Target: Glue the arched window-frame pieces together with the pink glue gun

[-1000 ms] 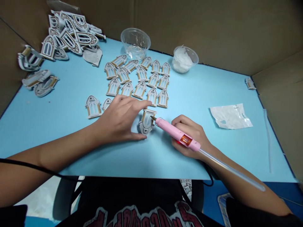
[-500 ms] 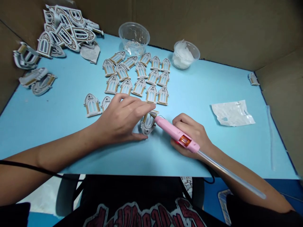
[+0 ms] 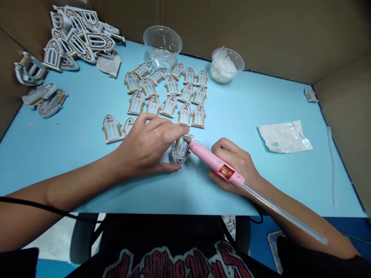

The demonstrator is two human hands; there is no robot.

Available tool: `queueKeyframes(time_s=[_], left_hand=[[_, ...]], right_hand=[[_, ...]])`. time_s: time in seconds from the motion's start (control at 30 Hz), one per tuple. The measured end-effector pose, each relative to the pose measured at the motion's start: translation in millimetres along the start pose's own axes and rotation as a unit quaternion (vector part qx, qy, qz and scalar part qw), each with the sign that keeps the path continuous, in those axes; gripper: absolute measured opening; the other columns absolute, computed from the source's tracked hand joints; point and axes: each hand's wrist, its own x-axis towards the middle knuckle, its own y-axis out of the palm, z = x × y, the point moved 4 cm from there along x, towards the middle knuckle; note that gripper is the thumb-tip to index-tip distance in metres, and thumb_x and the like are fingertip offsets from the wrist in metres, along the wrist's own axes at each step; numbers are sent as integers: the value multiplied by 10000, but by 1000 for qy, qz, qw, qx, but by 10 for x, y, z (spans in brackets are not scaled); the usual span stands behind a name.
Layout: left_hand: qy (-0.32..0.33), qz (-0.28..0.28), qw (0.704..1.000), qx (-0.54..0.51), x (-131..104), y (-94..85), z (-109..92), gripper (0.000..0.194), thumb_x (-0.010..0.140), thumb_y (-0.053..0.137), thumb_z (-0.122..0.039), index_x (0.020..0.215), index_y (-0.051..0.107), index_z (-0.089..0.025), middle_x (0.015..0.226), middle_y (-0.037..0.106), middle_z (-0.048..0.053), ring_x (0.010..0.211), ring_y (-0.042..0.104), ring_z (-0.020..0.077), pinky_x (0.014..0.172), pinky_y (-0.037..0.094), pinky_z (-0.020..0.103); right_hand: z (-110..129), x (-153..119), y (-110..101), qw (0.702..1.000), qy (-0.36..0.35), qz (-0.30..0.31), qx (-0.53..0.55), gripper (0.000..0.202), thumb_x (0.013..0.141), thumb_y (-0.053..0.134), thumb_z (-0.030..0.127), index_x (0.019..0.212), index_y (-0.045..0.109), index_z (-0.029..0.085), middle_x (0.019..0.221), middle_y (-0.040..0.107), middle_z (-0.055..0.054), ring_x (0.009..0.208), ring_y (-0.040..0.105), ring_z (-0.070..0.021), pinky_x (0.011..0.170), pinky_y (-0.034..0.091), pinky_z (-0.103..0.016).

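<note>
My left hand (image 3: 150, 144) grips a small white and gold arched window piece (image 3: 180, 151) between thumb and fingers; the arch points toward me. My right hand (image 3: 236, 162) is wrapped round a pink glue gun (image 3: 216, 162), with a long clear glue stick (image 3: 284, 212) sticking out of its back end. The gun's nozzle touches or nearly touches the flat end of the piece. Beyond my left hand, several similar arched pieces (image 3: 169, 105) lie in rows on the blue table. Two more (image 3: 111, 129) are left of my fingers, one partly hidden.
A pile of larger window frames (image 3: 82, 44) fills the back left corner. Two clear cups (image 3: 162, 44) (image 3: 226, 66) stand at the back. A white plastic packet (image 3: 285, 138) lies at right. Cardboard walls (image 3: 261, 34) surround the blue table (image 3: 232, 104). A black cable crosses my left forearm.
Both hands, the piece and the glue gun hold almost the same positions. The view has shifted very slightly.
</note>
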Motion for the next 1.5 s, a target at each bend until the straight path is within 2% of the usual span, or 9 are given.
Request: queueKeyframes(time_s=[0.13,0.3,0.53,0.67,0.83,1.07,1.27,1.5], left_hand=[[10,-3,1000,1,9,-10,0,659,921,765,-458,1417,407,-212,1284,753,108,1173,699,302,974,434,472],[-2,-3,1000,0,7,-13,-1,692,921,767,-512,1435,373,-267,1304,752,77,1180,700,292,980,434,463],[-2,-6,1000,9,0,-20,-17,634,937,752,-417,1415,394,-204,1298,749,96,1176,682,267,999,439,469],[9,-5,1000,9,8,-22,-19,628,938,740,-463,1404,417,-194,1280,758,107,1157,693,283,970,444,482],[0,-19,1000,8,6,-8,-11,608,928,732,-470,1405,438,-235,1263,767,76,1135,702,277,976,432,477],[12,-24,1000,8,12,-20,-18,624,934,730,-510,1388,447,-189,1259,768,102,1127,706,285,958,433,480],[9,-39,999,0,7,-20,-31,622,930,739,-492,1384,441,-191,1246,770,94,1116,708,277,947,449,477],[-16,-9,1000,-11,8,-17,-34,607,955,715,-478,1421,400,-252,1279,763,79,1163,700,278,980,442,491]], right_hand=[[8,-3,-4,1000,2,1,-5,165,910,560,230,781,457,234,806,521,-17,645,545,-129,520,452,-251],[34,9,-18,1000,-3,-6,-12,166,917,545,223,778,454,235,793,518,-18,644,541,-130,506,441,-247],[29,-10,-6,1000,6,-2,-6,166,911,560,212,781,462,239,787,513,-10,655,542,-136,511,434,-258],[22,-17,9,1000,18,-1,-1,175,920,566,236,780,460,243,788,515,-9,655,534,-142,516,438,-270],[26,-11,13,1000,9,-2,-13,196,922,550,217,770,431,250,761,498,-4,659,527,-144,507,429,-269],[19,-37,25,1000,15,2,-10,203,938,565,210,788,433,248,793,510,-9,670,517,-141,516,423,-273],[18,-62,34,999,4,9,-34,234,944,535,134,779,416,248,778,504,-13,682,505,-148,510,392,-274],[35,-47,4,999,-6,23,-30,222,930,559,143,786,428,252,763,503,-11,682,505,-156,502,388,-267]])
